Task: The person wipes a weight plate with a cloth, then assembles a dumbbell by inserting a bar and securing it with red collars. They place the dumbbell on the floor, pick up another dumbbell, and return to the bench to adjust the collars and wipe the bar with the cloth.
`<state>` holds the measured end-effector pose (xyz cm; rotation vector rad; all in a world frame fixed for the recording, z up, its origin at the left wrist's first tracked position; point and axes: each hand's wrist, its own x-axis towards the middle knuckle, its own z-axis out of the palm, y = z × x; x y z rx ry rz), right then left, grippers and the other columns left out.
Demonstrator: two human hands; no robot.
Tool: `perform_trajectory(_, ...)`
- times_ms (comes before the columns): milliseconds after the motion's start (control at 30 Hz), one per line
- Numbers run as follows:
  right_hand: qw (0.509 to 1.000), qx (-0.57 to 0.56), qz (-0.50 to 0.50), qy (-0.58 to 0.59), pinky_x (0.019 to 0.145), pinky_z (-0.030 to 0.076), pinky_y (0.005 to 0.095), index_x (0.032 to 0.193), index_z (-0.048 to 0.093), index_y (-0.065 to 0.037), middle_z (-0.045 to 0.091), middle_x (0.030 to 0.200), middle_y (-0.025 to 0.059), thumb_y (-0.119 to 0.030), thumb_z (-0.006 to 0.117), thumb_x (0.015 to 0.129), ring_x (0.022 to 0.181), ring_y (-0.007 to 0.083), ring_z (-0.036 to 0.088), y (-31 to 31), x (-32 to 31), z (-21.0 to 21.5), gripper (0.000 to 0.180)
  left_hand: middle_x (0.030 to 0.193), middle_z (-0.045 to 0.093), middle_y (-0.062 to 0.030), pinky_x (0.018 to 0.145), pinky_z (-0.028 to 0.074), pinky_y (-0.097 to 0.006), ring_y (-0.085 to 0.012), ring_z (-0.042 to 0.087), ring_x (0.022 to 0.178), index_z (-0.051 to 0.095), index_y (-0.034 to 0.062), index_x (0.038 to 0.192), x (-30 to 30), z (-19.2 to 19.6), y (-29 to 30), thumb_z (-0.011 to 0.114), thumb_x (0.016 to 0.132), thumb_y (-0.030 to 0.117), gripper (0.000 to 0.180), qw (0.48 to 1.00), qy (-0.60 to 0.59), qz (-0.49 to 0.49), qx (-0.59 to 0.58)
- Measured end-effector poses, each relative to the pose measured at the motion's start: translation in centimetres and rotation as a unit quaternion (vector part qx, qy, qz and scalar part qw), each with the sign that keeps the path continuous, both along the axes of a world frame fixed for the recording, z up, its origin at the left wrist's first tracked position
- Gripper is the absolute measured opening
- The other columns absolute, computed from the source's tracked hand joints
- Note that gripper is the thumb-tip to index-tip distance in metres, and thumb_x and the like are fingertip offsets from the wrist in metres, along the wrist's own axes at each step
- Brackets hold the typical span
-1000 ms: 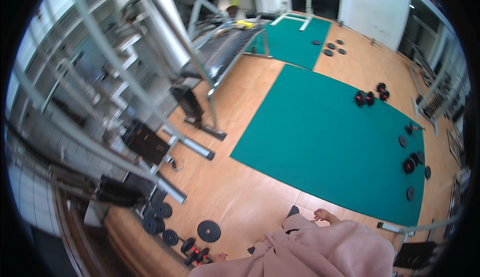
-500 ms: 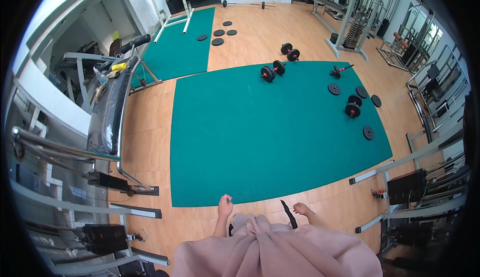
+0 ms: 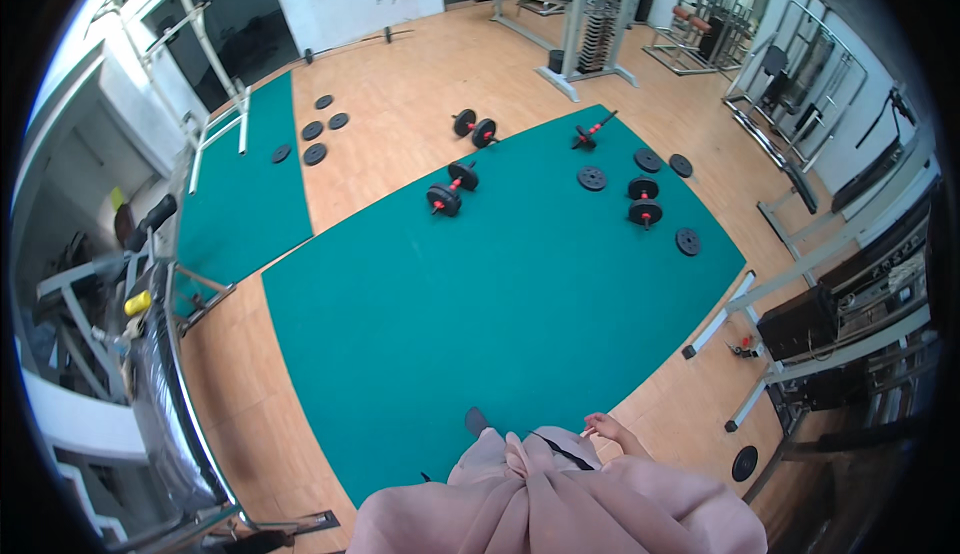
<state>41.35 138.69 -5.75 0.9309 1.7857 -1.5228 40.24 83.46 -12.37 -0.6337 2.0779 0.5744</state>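
My right hand (image 3: 603,426) hangs at my right side, its fingers loosely apart and nothing visible in them. Beside it, a black strap (image 3: 565,450) lies across my pinkish clothing (image 3: 520,494); I cannot see the hand gripping it. My left hand is out of the picture. One dark shoe (image 3: 476,420) shows on the green mat (image 3: 470,324). Ahead on this mat stand a dumbbell (image 3: 453,190) with red collars, another dumbbell (image 3: 645,204) to the right, and a short bar with one plate (image 3: 592,132). A further dumbbell (image 3: 474,129) rests at the mat's far edge.
Loose weight plates (image 3: 592,179) lie at the right of the mat, others (image 3: 314,131) on the wooden floor at far left. A barbell (image 3: 350,46) lies at the back. A padded bench (image 3: 170,404) stands left, and a machine frame (image 3: 730,309) juts in at right.
My view has swung to the right and moved forward over the mat. My left hand has dropped out of sight. A shoe now shows on the mat.
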Motion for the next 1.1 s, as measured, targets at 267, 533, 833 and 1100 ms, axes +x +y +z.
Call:
perform_trajectory(267, 0.991, 0.049, -0.127, -0.011, 0.071, 0.049, 0.0320, 0.112, 0.051, -0.004, 0.063, 0.090, 0.0090, -0.019, 0.045, 0.088, 0.080, 0.0184, 0.061, 0.9, -3.7, -3.9, 0.029, 0.085, 0.064, -0.0092, 0.063, 0.047, -0.031, -0.0155, 0.057, 0.071, 0.058, 0.0011, 0.103, -34.1, -5.4, 9.4, 0.047, 0.090, 0.033, 0.037, 0.951, 0.207, -0.175, 0.152)
perform_trajectory(533, 0.970, -0.024, -0.207, -0.124, 0.064, 0.050, 0.0318, 0.112, 0.053, -0.003, 0.065, 0.090, 0.0110, -0.028, 0.044, 0.087, 0.077, 0.0195, 0.062, 7.6, -7.6, -8.6, 0.036, 0.105, 0.062, -0.0104, 0.085, 0.046, -0.036, -0.0233, 0.059, 0.099, 0.052, 0.0077, 0.115, -55.9, 3.9, 37.4, 0.055, 0.082, 0.024, 0.036, 0.905, 0.194, -0.136, 0.354)
perform_trajectory(833, 0.971, 0.080, -0.218, -0.054, 0.067, 0.050, 0.0354, 0.109, 0.055, -0.003, 0.066, 0.090, 0.0118, -0.029, 0.048, 0.085, 0.079, 0.0203, 0.063, 25.7, -26.3, -6.2, 0.036, 0.107, 0.061, -0.0126, 0.091, 0.042, -0.032, -0.0218, 0.056, 0.105, 0.054, 0.0070, 0.116, -60.6, 4.8, 49.3, 0.055, 0.081, 0.020, 0.037, 0.922, 0.048, -0.270, 0.275)
perform_trajectory(1100, 0.992, 0.118, -0.026, 0.033, 0.073, 0.049, 0.0328, 0.113, 0.052, -0.004, 0.066, 0.093, 0.0099, -0.025, 0.046, 0.088, 0.081, 0.0190, 0.063, 35.8, -49.7, -5.7, 0.033, 0.101, 0.062, -0.0107, 0.081, 0.046, -0.033, -0.0206, 0.058, 0.091, 0.054, 0.0049, 0.114, -67.8, 1.4, 45.1, 0.056, 0.080, 0.022, 0.038, 0.965, 0.040, -0.200, 0.163)
